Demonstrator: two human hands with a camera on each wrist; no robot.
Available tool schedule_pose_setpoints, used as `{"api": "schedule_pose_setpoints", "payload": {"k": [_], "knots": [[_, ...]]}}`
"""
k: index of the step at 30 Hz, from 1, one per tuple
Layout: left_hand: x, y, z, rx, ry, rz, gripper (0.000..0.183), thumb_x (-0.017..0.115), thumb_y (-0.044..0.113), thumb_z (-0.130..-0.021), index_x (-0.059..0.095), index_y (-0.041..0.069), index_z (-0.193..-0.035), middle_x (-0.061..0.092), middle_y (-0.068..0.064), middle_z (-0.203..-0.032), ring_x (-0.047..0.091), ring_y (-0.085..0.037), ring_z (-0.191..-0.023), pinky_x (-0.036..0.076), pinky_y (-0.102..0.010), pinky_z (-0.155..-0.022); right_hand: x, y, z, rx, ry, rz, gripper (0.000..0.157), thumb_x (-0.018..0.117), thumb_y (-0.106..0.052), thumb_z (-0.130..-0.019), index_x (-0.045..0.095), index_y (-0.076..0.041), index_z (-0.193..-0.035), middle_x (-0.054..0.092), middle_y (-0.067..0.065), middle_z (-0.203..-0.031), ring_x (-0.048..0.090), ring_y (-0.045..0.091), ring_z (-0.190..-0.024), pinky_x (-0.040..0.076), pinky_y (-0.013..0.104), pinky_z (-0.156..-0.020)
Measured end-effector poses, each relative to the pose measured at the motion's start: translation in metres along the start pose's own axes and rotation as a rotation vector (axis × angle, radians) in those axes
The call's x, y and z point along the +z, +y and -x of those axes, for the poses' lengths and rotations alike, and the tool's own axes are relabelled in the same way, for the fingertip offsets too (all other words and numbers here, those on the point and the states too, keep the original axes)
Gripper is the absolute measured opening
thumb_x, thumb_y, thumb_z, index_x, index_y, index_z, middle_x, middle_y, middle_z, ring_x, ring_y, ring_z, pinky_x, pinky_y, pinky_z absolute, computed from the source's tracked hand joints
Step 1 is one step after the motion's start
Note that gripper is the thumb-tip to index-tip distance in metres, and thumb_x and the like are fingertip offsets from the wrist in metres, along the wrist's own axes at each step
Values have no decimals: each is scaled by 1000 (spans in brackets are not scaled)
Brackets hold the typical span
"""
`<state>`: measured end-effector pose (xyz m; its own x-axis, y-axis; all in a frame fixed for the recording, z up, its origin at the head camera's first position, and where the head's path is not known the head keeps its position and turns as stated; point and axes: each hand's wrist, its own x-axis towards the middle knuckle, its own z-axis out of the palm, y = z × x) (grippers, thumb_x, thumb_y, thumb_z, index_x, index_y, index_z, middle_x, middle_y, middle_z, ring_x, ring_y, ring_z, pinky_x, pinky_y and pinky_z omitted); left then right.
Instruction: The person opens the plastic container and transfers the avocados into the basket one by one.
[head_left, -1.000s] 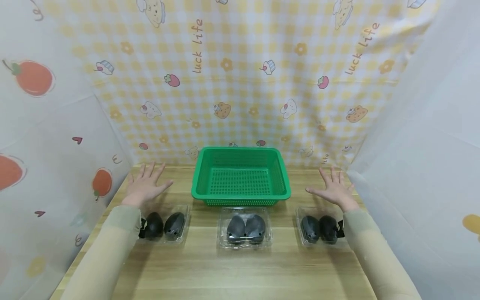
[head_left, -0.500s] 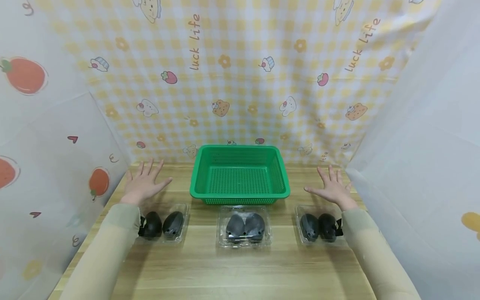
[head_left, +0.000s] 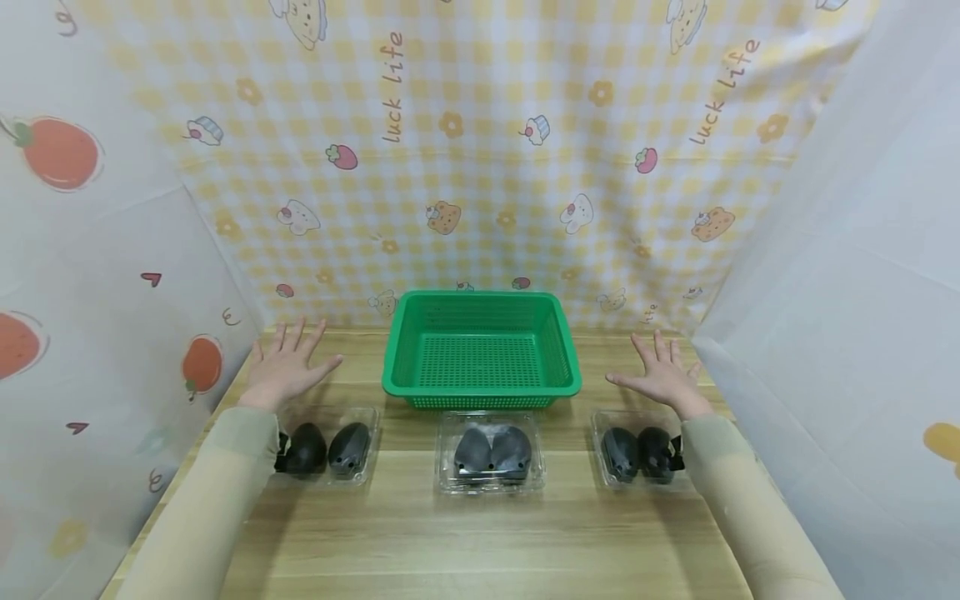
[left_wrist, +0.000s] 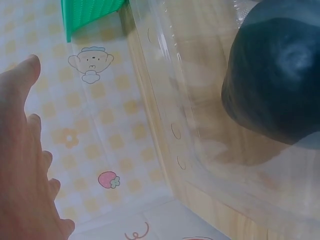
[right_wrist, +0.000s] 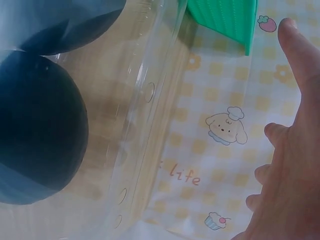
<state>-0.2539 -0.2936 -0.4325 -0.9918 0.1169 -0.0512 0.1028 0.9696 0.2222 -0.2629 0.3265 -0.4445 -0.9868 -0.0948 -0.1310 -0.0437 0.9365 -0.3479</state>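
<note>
My left hand (head_left: 283,372), fingers spread and holding nothing, is behind the left clear plastic box (head_left: 372,454). Inside that box sit two dark egg-shaped fruits (head_left: 350,450) that look like avocados; my sleeve hides its left part. On the other side my right hand (head_left: 666,381) is likewise spread with nothing in it, behind the right plastic box (head_left: 597,433), which contains two similar dark fruits (head_left: 621,456). A middle clear box (head_left: 490,487) has another pair (head_left: 472,452) in it. In the wrist views, both hands (left_wrist: 22,155) (right_wrist: 290,150) are apart from the boxes.
A green perforated basket (head_left: 480,392) stands between the hands, with nothing in it, just behind the middle box. The wooden table (head_left: 487,550) meets a yellow checked cloth (head_left: 480,183) at the back and white cloths (head_left: 847,275) at the sides.
The head view shifts slightly. Both hands stay spread in about the same places, and the boxes and basket have not moved.
</note>
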Motion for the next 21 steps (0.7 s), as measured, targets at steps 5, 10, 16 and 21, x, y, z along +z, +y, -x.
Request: {"api": "schedule_pose_setpoints", "payload": {"k": [5, 10, 16, 21], "knots": [[1, 0, -2, 4, 1, 8, 89, 27, 77, -90, 1, 23, -156, -8, -21, -158, -16, -45, -140, -17, -71, -99, -1, 0, 1, 2, -7, -4, 106, 50, -76, -82, 5, -16, -156, -19, 25, -155, -24, 51, -135, -20, 78, -87], [0, 0, -3, 5, -13, 17, 88, 28, 74, -91, 0, 23, -156, -10, -21, -158, -17, -45, -140, -18, -71, -98, -2, -1, 1, 7, -11, -13, 107, 48, -78, -81, 4, -17, -156, -20, 24, -155, -24, 51, -135, -19, 79, -87], [-1, -1, -1, -8, -25, 28, 90, 26, 77, -90, -2, 23, -156, -12, -21, -157, -19, -44, -139, -18, -71, -98, -2, -1, 0, 11, -7, -4, 106, 47, -79, -81, 3, -17, -156, -20, 23, -155, -25, 49, -135, -19, 79, -88], [-1, -1, 0, -11, -23, 27, 91, 27, 77, -89, -2, 23, -156, -12, -21, -157, -20, -43, -140, -18, -71, -97, -2, -1, 0, 9, 1, -3, 106, 47, -78, -82, 4, -16, -156, -19, 24, -155, -25, 48, -135, -21, 77, -87]]}}
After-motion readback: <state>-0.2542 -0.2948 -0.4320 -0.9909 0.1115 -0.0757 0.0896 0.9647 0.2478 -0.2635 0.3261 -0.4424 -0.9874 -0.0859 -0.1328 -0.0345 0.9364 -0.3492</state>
